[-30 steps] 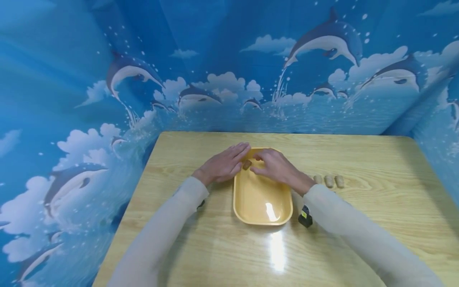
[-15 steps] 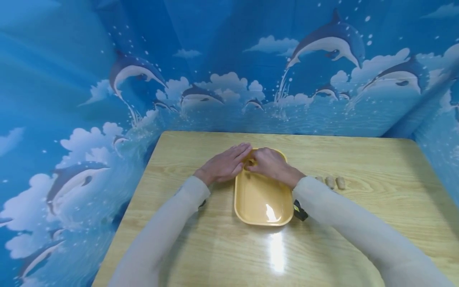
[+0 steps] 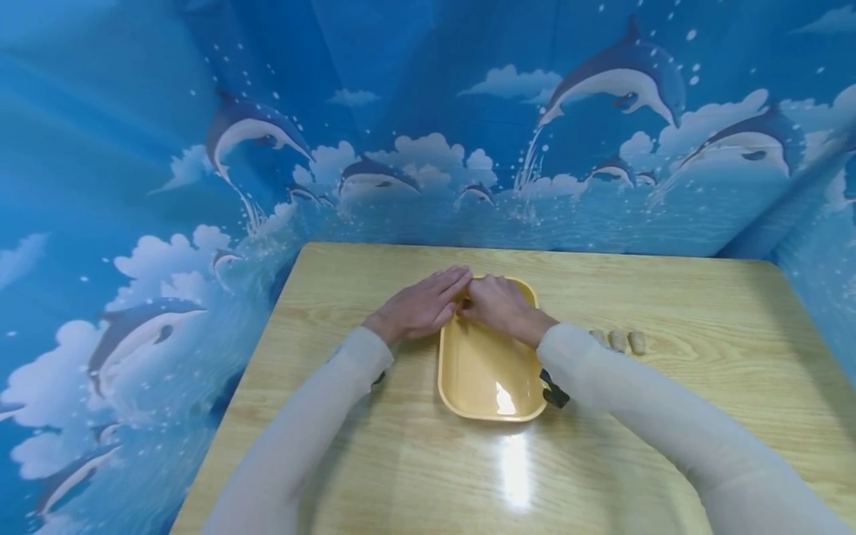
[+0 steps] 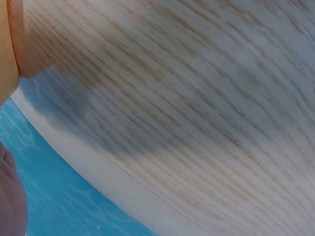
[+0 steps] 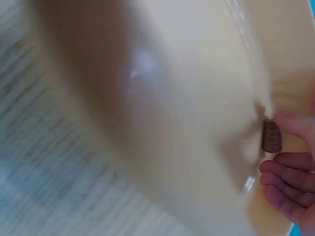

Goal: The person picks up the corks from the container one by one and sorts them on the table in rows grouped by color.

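Observation:
A yellow tray (image 3: 491,375) sits on the wooden table. My left hand (image 3: 423,303) lies with straight fingers against the tray's far left corner. Reaching into that same corner, my right hand (image 3: 500,305) pinches a small brown cork stopper (image 5: 271,136) between thumb and curled fingers. In the right wrist view the stopper stands close to the tray wall, the thumb at its upper end and a finger at its lower end. From the head view the right hand mostly hides it. Only a sliver of my left hand (image 4: 11,196) shows at the edge of the left wrist view.
Several light cork stoppers (image 3: 618,342) stand in a row to the right of the tray, partly behind my right sleeve (image 3: 602,368). Behind the wooden table (image 3: 374,461) hangs a blue dolphin-print curtain (image 3: 414,111).
My right hand has moved slightly left and down into the tray's corner, and its fingers have closed round the stopper that lay visible there. The left hand has stayed at the rim.

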